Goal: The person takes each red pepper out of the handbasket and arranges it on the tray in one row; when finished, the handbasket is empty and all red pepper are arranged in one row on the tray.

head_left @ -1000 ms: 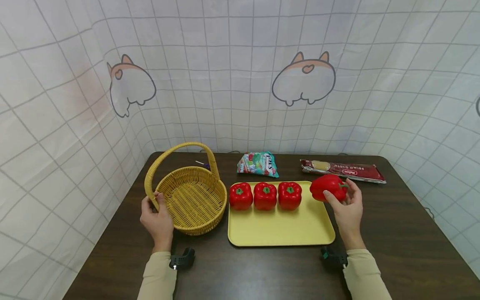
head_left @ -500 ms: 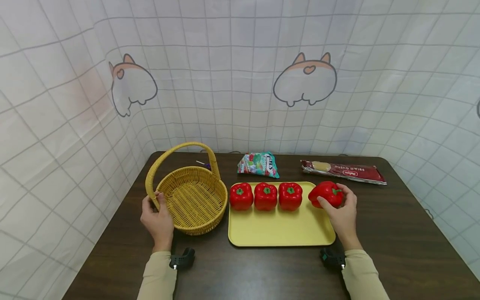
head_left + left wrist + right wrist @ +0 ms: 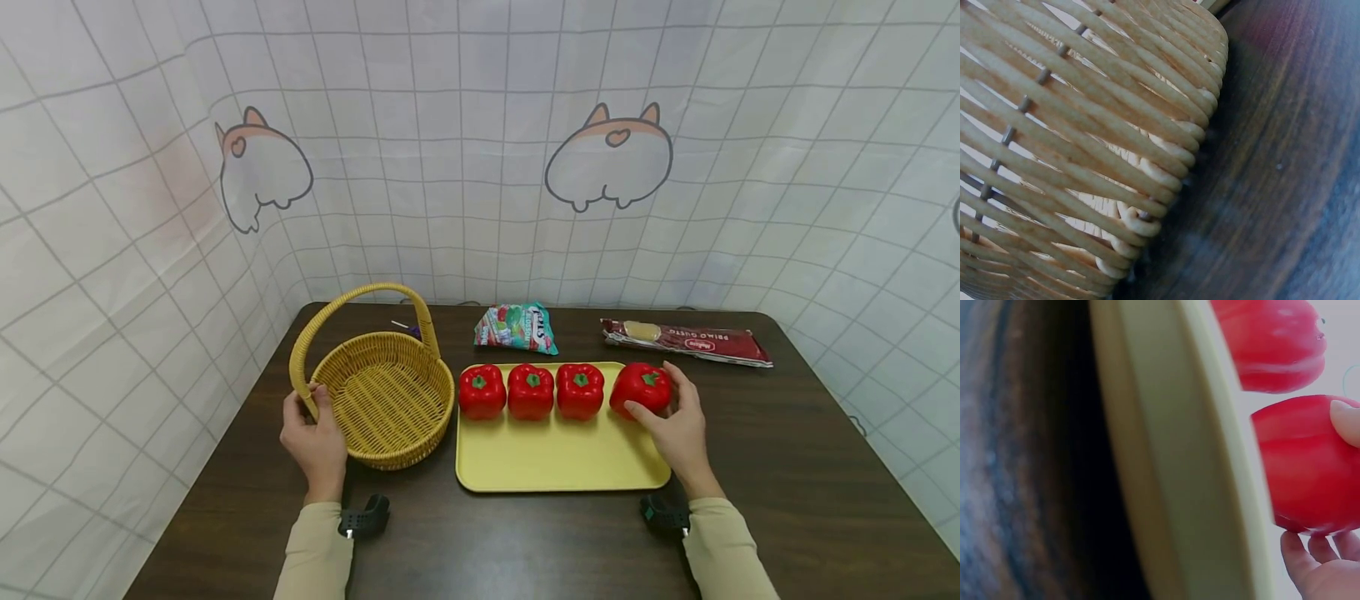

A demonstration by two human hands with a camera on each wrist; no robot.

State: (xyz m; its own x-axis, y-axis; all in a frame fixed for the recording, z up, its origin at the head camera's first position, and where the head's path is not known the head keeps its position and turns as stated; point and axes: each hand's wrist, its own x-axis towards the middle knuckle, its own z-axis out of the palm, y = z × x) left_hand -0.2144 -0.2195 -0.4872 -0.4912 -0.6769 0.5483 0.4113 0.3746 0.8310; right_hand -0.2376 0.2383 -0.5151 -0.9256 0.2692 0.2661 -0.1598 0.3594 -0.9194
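My right hand holds a red bell pepper between thumb and fingers, at the right end of the yellow tray. The pepper's green stem tilts toward the right. In the right wrist view the thumb and fingertips press opposite sides of this pepper, beyond the tray's rim. Three more red bell peppers stand in a row along the tray's back. At the left, my left hand grips the base of the handle of a yellow wicker basket. The left wrist view shows only the woven wall and tabletop.
Behind the tray lie a teal candy bag and a long dark-red packet. A lollipop lies behind the basket. A white grid-patterned curtain surrounds the dark wooden table.
My right hand has moved left and lowered the pepper to the tray's right end, turning it more upright. The left hand and basket have stayed in place.
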